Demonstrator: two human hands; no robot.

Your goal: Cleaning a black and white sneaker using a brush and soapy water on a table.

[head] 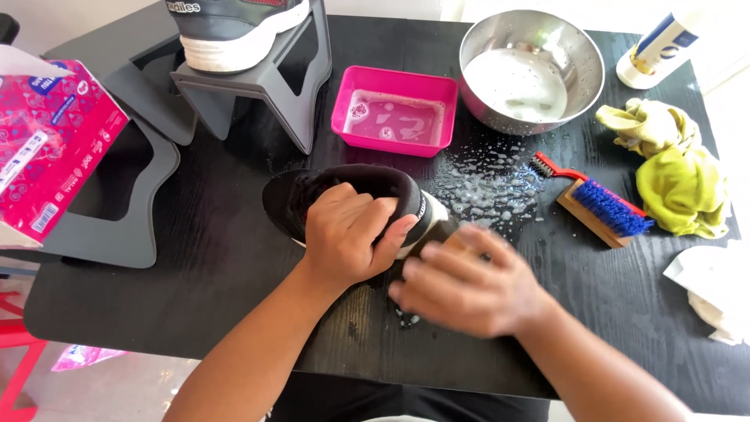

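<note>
My left hand (348,233) grips a black shoe (312,191) with a white sole, lying on its side near the middle of the black table (195,258). Just to its right, my right hand (469,285) is blurred and closed over a wooden-backed brush (455,241), pressed against the shoe's sole end. Only a small part of the brush shows past the fingers. Soapy splashes (488,187) lie on the table beyond the shoe.
A pink tub (394,109) of soapy water and a steel bowl (531,70) stand at the back. A blue-bristled wooden brush (605,209), yellow cloth (676,168), white cloth (715,289) and bottle (656,47) lie right. A grey stand (258,86) holds another shoe (234,31); a tissue box (47,148) stands left.
</note>
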